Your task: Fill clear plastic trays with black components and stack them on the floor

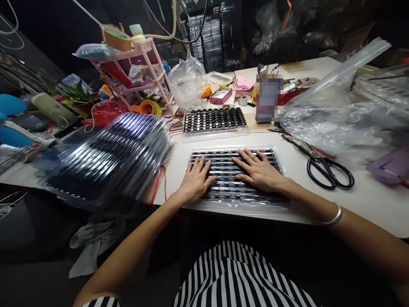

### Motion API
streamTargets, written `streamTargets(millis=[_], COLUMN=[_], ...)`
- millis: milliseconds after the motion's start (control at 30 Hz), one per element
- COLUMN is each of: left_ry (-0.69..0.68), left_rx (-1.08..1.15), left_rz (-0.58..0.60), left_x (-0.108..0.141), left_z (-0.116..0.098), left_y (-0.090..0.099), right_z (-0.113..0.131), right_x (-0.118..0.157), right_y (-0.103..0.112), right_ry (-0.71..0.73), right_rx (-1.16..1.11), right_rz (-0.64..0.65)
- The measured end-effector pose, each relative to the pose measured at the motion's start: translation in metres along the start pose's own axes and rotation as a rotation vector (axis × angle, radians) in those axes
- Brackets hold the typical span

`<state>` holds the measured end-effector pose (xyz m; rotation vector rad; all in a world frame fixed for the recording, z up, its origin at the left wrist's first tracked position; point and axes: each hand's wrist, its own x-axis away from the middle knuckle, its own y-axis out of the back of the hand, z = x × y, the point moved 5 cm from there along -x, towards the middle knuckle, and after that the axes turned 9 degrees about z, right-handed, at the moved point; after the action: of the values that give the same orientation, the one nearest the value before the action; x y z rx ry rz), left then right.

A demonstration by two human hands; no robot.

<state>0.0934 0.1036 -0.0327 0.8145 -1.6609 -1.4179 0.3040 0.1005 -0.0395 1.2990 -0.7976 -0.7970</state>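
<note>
Left hand [195, 182]: palm down, fingers slightly spread and thumb out toward the right, lying flat on the left part of the clear plastic tray with rows of small black pieces [236, 207]; it grips nothing.
Right hand [258, 171]: also palm down with fingers fanned, pressed flat on the right part of that tray, nothing grasped; a silver-coloured bangle [337, 215] circles the forearm behind it.
Tray: flat on the white bench [377, 209], at its near edge in front of the person's black-and-white striped top [236, 277].
Second tray: clear plastic tray of upright black pieces [214, 136], just beyond the first.
Stack: leaning pile of shiny clear-and-dark plastic trays [108, 157], left of the left hand; thin red cord [165, 181] hangs between them.
Scissors: large pair with dark looped handles [330, 172], right of the right hand.
Plastic: crumpled transparent sheeting [335, 123] beyond the scissors.
Rack: pink plastic shelf unit [159, 79] at the back left.
Writing: upright rectangular object [269, 100] behind the trays is blurred into blocks; any lettering on it cannot be read.
</note>
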Motion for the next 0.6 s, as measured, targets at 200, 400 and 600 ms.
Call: streamTargets(millis=[200, 400, 600], left_ry=[-0.037, -0.049, -0.065], left_rx=[-0.07, -0.082, -0.058], left_rz=[-0.003, 0.003, 0.006], left_x=[0.004, 0.002, 0.001], left_z=[-0.016, -0.014, -0.017], left_y=[-0.004, -0.005, -0.007], right_z=[0.012, 0.054, 0.067], right_x=[0.006, 0.02, 0.018], right_y=[0.001, -0.003, -0.008], right_ry=[-0.01, 0.155, 0.093], right_rx=[0.008, 0.007, 0.059], right_rz=[-0.009, 0.057, 0.068])
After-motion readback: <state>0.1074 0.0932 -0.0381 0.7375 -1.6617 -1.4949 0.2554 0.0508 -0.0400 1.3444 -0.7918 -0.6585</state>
